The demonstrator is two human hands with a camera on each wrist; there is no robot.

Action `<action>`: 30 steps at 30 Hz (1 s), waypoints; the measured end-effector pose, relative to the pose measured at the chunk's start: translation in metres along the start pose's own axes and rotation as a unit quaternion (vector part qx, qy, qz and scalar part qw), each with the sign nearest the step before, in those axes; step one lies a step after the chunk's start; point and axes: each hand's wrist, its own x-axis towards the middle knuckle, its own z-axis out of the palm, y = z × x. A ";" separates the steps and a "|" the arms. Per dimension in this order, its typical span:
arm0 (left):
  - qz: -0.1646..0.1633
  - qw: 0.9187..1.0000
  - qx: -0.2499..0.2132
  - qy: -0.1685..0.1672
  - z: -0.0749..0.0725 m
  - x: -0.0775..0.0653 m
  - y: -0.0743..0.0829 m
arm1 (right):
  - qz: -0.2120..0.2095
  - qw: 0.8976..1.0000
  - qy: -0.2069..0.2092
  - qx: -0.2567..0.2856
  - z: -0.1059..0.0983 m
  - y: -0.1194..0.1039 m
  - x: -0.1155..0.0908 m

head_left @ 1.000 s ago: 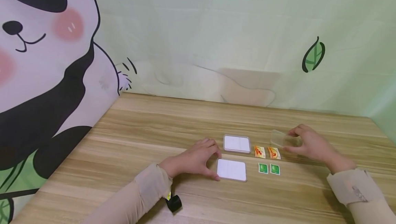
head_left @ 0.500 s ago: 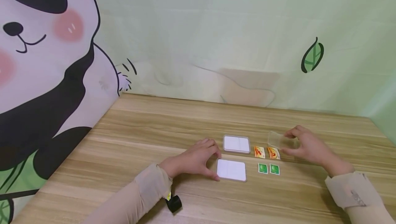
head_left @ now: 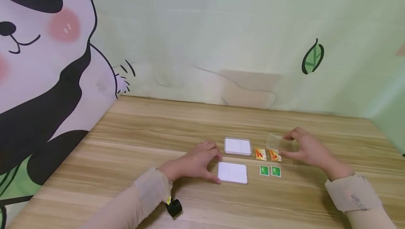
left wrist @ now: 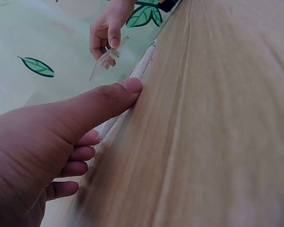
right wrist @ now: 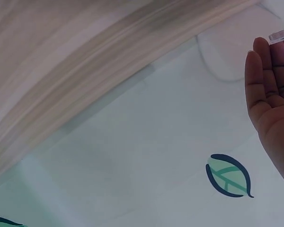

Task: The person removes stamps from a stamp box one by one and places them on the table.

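A flat clear case with a white face (head_left: 232, 172) lies on the table, and my left hand (head_left: 196, 160) holds its left end between thumb and fingers. The left wrist view shows the thumb and a finger of that hand on the case edge (left wrist: 144, 64). My right hand (head_left: 310, 150) pinches a thin clear plastic cover (head_left: 273, 142), tilted over the back of the right orange card (head_left: 275, 156). Only a corner of this cover (right wrist: 280, 36) shows in the right wrist view. Another white-faced clear case (head_left: 237, 146) lies behind the near one.
A second small orange card (head_left: 261, 154) lies right of the far case. Two small green cards, a left one (head_left: 264, 170) and a right one (head_left: 276, 171), lie in front. Below my left wrist is a black object (head_left: 174, 208). Printed cloth (head_left: 177, 46) rises behind the table.
My right hand has carried the clear cover a little to the left, towards the orange cards. My left hand keeps its place at the near case. The head view has shifted slightly.
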 end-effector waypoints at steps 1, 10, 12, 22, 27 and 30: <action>0.000 1.000 0.001 0.000 0.000 0.000 0.000 | -0.001 1.000 -0.001 0.002 0.001 -0.001 0.000; 0.001 1.000 -0.003 0.003 0.000 -0.001 -0.001 | -0.028 1.000 0.013 -0.001 0.002 -0.007 0.000; 0.001 1.000 -0.003 0.004 0.000 0.000 -0.001 | -0.036 0.999 0.016 -0.002 0.002 -0.008 0.000; -0.001 1.000 -0.008 0.006 0.001 0.000 -0.001 | -0.037 0.999 -0.006 -0.005 0.002 -0.018 0.004; 0.000 1.000 -0.013 0.007 0.001 0.000 -0.001 | -0.037 0.999 -0.015 0.000 0.003 -0.025 0.004; 0.000 1.000 -0.013 0.006 0.001 0.000 -0.001 | -0.043 0.999 -0.014 0.001 0.005 -0.027 0.003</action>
